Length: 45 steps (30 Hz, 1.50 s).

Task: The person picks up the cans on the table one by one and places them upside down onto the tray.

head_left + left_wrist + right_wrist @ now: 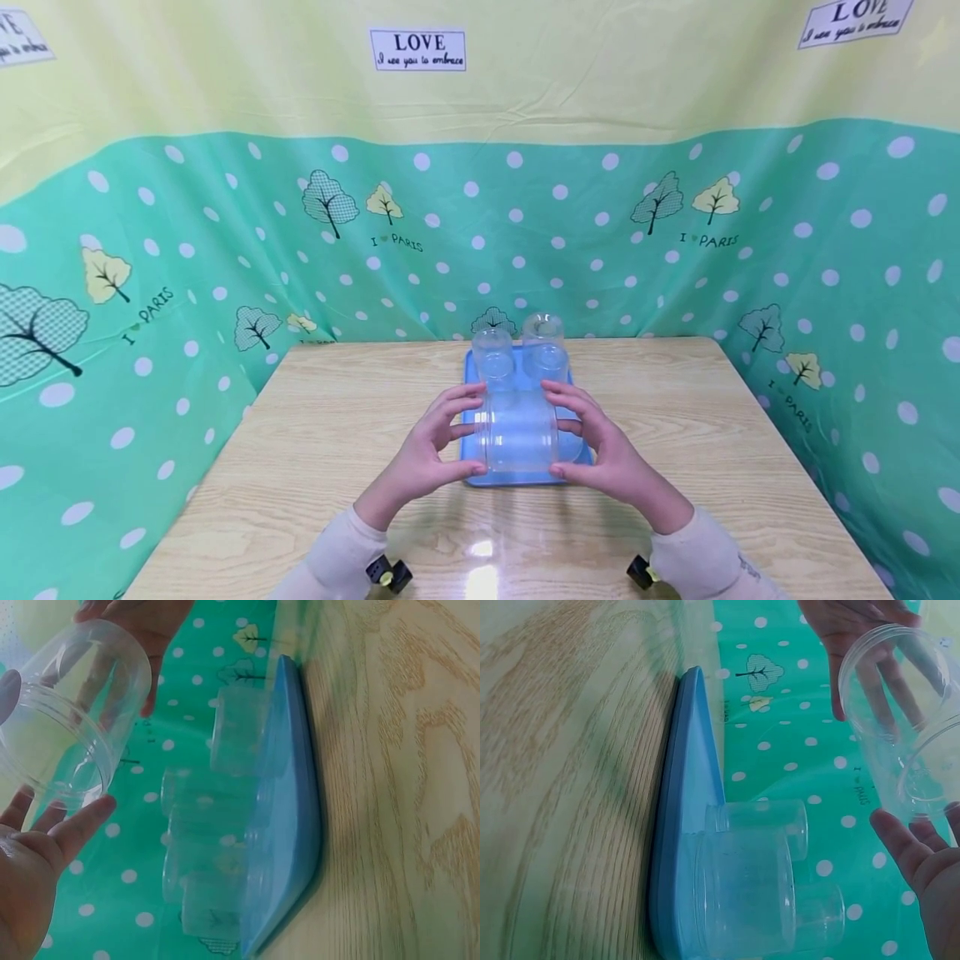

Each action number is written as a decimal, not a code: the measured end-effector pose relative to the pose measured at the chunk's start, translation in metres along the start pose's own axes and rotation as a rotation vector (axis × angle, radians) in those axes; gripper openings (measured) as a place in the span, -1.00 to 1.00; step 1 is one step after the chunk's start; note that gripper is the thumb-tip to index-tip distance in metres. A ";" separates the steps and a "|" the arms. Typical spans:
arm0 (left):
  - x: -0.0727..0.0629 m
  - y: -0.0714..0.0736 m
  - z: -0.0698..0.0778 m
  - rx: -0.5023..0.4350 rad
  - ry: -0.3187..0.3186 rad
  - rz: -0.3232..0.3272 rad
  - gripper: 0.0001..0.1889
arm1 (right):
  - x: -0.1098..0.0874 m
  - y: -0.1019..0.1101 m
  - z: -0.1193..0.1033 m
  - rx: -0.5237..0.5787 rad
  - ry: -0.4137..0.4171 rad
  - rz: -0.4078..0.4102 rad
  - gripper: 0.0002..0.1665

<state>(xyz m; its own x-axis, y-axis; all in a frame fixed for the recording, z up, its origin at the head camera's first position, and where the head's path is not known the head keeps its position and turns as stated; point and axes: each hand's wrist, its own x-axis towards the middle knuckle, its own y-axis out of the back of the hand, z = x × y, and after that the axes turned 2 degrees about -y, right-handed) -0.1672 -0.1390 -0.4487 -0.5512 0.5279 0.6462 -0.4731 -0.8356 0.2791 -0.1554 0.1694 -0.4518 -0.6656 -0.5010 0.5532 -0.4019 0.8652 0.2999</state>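
A large clear plastic jar lies on its side in the air above a blue tray, held between both hands. My left hand grips the jar's ridged, open mouth end, thumb on the near side and fingers spread round the far side. At the closed bottom end my right hand holds it the same way. In the left wrist view, the jar shows its threaded rim and hollow inside. Nothing is visible inside it.
Several smaller clear containers stand on the tray, among them one at the back left and one at the back right. The tray rests on a wood-grain table. A patterned green and yellow cloth hangs round the back and sides.
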 end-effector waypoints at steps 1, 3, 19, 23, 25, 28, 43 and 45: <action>0.000 0.000 0.000 -0.002 0.000 -0.001 -0.16 | 0.000 0.000 0.000 -0.002 0.001 0.002 0.03; 0.000 0.001 0.000 -0.003 -0.004 -0.003 -0.15 | 0.001 -0.001 -0.001 -0.005 0.007 0.005 0.02; 0.001 0.009 -0.001 0.000 -0.023 -0.015 -0.17 | 0.003 -0.001 -0.002 -0.023 0.065 0.015 0.01; 0.001 0.014 -0.003 0.030 -0.009 -0.021 -0.15 | 0.003 0.002 -0.004 -0.049 0.089 0.020 0.02; 0.001 0.016 -0.004 0.052 0.018 -0.008 -0.15 | 0.004 0.004 -0.005 -0.066 0.100 0.024 0.03; 0.000 0.019 -0.006 0.091 0.070 0.028 -0.19 | 0.006 0.008 -0.007 -0.085 0.110 0.028 0.04; 0.012 0.019 0.015 0.268 0.354 0.214 -0.42 | 0.010 0.026 -0.016 -0.144 0.080 0.066 0.08; 0.009 0.021 0.006 0.275 0.393 0.225 -0.42 | 0.010 0.027 -0.016 -0.146 0.073 0.068 0.07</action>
<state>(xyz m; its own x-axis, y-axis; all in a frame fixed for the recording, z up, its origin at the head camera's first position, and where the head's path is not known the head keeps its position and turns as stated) -0.1783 -0.1524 -0.4325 -0.8593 0.3043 0.4112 -0.1449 -0.9157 0.3749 -0.1625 0.1885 -0.4256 -0.6384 -0.4429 0.6295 -0.2583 0.8937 0.3668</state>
